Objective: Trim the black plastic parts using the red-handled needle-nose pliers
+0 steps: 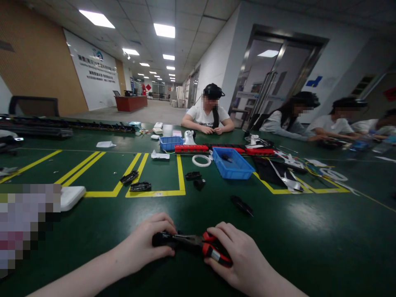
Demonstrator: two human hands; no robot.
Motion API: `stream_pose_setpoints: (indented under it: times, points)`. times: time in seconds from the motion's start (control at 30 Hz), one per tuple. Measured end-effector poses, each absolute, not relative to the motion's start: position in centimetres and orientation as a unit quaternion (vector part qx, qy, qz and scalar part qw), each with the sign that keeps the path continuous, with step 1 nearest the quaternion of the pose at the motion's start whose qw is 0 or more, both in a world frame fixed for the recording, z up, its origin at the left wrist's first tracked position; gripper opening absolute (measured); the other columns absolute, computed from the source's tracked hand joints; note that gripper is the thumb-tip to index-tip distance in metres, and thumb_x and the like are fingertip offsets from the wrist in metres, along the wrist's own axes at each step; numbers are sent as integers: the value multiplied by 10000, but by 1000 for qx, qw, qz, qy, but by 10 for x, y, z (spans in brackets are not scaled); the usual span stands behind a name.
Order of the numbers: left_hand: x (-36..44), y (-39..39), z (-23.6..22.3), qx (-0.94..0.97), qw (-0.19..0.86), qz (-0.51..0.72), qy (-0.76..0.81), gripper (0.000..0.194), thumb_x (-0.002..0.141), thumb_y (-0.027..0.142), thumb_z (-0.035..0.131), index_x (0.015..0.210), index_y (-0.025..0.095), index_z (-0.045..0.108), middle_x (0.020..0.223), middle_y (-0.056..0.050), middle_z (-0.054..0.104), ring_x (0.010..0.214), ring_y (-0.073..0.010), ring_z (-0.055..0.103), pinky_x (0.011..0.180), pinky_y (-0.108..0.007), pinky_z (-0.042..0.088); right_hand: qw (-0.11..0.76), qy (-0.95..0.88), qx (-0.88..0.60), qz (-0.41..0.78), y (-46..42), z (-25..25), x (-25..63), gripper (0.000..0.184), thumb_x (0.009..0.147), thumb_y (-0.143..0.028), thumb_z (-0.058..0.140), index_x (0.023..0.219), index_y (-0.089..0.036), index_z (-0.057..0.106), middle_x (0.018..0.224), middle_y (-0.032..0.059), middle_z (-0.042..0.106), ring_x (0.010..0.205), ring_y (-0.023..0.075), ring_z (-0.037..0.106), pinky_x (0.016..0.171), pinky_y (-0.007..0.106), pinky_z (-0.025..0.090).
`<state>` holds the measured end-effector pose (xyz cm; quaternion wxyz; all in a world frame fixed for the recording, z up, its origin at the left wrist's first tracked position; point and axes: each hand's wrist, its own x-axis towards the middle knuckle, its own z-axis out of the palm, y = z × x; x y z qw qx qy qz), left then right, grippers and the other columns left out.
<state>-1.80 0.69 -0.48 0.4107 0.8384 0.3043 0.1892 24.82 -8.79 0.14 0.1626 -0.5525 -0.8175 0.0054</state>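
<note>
Red-and-black needle-nose pliers (213,249) lie in my right hand (238,255), whose fingers wrap round the handles. The jaws point left and touch a small black part (162,238). My left hand (154,237) pinches this black part between thumb and fingers. Its exact kind is hard to make out, and the fingers hide some of it. Beyond my hands, a black elongated piece (241,205) rests on the green table (192,210). Farther off are a black half-shell (193,175) and a short black cylindrical piece (199,183).
Two black shells (140,186) lie by the yellow tape lines. A blue bin (233,165) stands ahead, a smaller blue bin (171,143) behind it. Left is a white box (71,198). A white cable coil (201,161) lies mid-table. Several people (208,115) sit around the table.
</note>
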Motion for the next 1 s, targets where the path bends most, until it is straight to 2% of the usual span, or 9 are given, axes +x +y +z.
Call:
stream_pose_setpoints:
  times: [0.17, 0.37, 0.5, 0.7, 1.0]
  points:
    - [-22, 4, -5, 848, 389, 170, 317, 351, 855, 276, 679, 1201, 256, 621, 1166, -34, 629, 1086, -227, 582, 964, -381, 461, 169, -826, -537, -17, -86, 0, 255, 472, 769, -361, 725, 1178, -160, 602, 1022, 112, 664, 863, 240, 652, 732, 385, 568]
    - [-22, -2, -8, 873, 348, 157, 304, 366, 945, 324, 567, 1308, 276, 554, 1237, -52, 573, 1096, -227, 574, 972, -384, 482, 172, -830, -531, -15, -86, 6, 258, 386, 781, -350, 710, 1108, -176, 600, 1024, 100, 669, 851, 218, 642, 723, 359, 555]
    - [-22, -3, -6, 885, 328, 125, 305, 333, 965, 354, 540, 1284, 262, 554, 1166, -48, 607, 1051, -233, 592, 929, -393, 492, 176, -836, -518, -34, -88, 6, 258, 382, 804, -357, 686, 1124, -175, 586, 1056, 117, 672, 888, 234, 638, 752, 377, 548]
    - [-22, -2, -2, 899, 305, 111, 294, 312, 966, 337, 549, 1267, 256, 563, 1172, -43, 631, 1068, -234, 600, 929, -387, 480, 163, -841, -511, -62, -89, 2, 258, 392, 817, -373, 663, 1131, -153, 582, 1041, 131, 666, 865, 237, 622, 729, 381, 532]
    - [-23, -2, 2, 909, 285, 119, 278, 292, 984, 370, 509, 1231, 228, 568, 1123, -46, 651, 1024, -227, 610, 882, -360, 469, 215, -831, -513, 6, -83, 4, 257, 390, 816, -365, 686, 1137, -174, 576, 1055, 105, 662, 900, 228, 617, 767, 385, 532]
